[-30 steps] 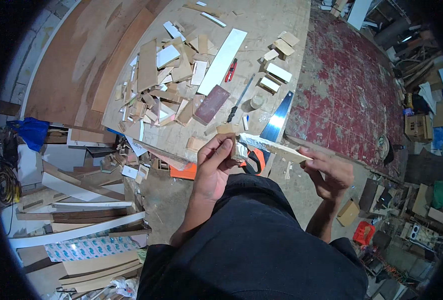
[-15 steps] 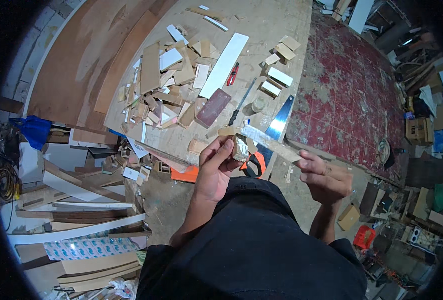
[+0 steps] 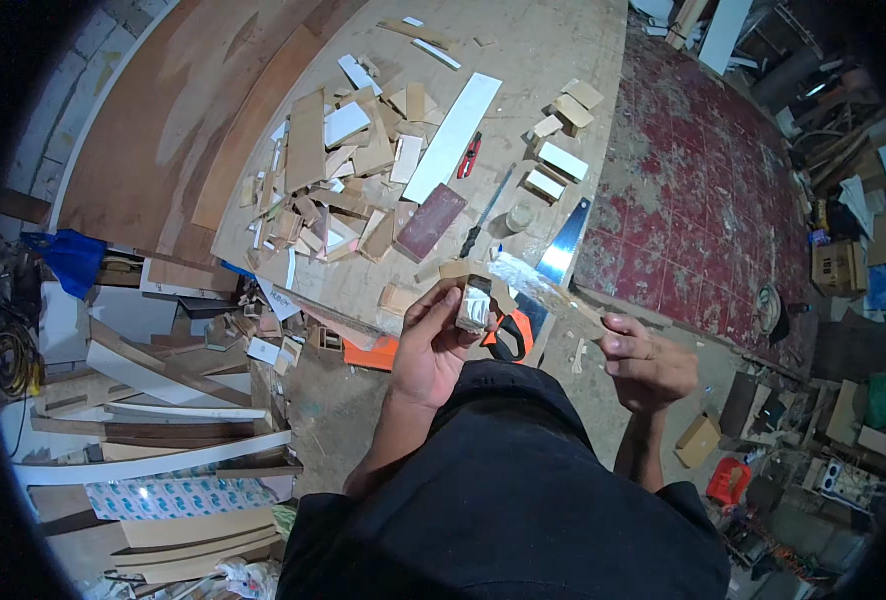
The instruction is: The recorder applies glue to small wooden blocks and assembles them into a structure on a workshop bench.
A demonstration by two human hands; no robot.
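Note:
In my left hand (image 3: 425,340), fingers and thumb close round a small wooden block piece (image 3: 475,303) with tan sides and a shiny whitish face. My right hand (image 3: 651,365) pinches one end of a flat wooden strip (image 3: 548,290), whose far half is whitish. The strip points up and left, its tip beside the block; whether they touch I cannot tell. Beneath both, at the bench edge, lies a handsaw with a bright blade (image 3: 565,240) and an orange and black handle (image 3: 510,336), partly covered by the strip and the block.
The wooden bench (image 3: 523,60) bears a heap of wood offcuts (image 3: 348,160), a white board (image 3: 453,135), a maroon block (image 3: 431,222), a red utility knife (image 3: 470,155), a thin file-like tool (image 3: 485,215), a small jar (image 3: 518,217) and several small blocks (image 3: 563,160). Red tiled surface (image 3: 693,190) lies right.
The block in my left hand has turned, showing more of its shiny whitish face. The strip in my right hand has shifted slightly and its flat whitish side shows more.

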